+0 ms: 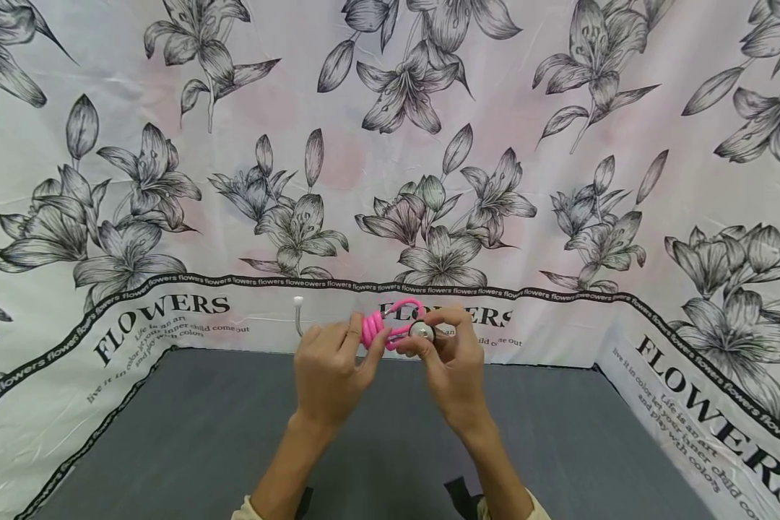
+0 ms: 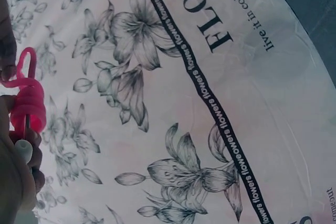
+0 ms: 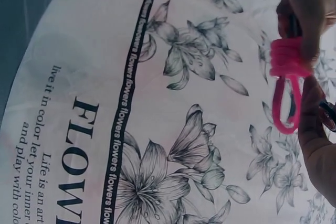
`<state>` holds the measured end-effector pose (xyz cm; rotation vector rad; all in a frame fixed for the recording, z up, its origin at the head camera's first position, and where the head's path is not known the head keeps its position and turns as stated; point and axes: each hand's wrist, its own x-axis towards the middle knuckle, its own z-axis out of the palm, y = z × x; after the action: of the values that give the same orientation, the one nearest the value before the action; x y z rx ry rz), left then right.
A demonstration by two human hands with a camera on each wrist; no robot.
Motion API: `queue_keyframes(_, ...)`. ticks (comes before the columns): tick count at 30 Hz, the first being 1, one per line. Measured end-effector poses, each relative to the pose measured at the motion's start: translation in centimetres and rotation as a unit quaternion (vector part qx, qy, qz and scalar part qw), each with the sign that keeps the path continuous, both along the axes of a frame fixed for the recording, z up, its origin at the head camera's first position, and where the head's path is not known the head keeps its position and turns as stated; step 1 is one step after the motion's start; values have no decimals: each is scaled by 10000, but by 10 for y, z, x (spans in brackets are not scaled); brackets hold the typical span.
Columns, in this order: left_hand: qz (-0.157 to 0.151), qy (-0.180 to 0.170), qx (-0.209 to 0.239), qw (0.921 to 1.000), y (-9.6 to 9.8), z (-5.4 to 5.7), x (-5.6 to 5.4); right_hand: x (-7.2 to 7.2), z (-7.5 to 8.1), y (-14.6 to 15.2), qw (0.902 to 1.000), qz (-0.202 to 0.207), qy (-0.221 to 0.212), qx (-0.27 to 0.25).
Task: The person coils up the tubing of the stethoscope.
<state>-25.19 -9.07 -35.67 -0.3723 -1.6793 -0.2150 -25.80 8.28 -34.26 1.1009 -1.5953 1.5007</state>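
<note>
A stethoscope with pink tubing (image 1: pixel 372 330) is held up above the table, its tube wound into a tight coil with a loop at the right end. My left hand (image 1: pixel 330 365) grips the coil, thumb and fingers curled round it. Past that hand sticks out a grey metal ear tube with a white ear tip (image 1: pixel 298 300). My right hand (image 1: pixel 453 365) pinches the round metal chest piece (image 1: pixel 421 331) between thumb and fingers, right beside the coil. In the right wrist view the pink loop (image 3: pixel 287 103) hangs between the two hands. Fingers hide part of the coil.
Below the hands lies a dark grey tabletop (image 1: pixel 201 426). A white sheet (image 1: pixel 364 180) printed with lilies and the word FLOWERS rises behind it and along both sides. Small black pieces (image 1: pixel 461 495) show by the forearms at the near edge.
</note>
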Motion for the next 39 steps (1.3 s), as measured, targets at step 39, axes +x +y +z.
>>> queue_keyframes(39,-736,-336,-232,9964,13,4,9,-14,3,29,9884,-1217,-499,757)
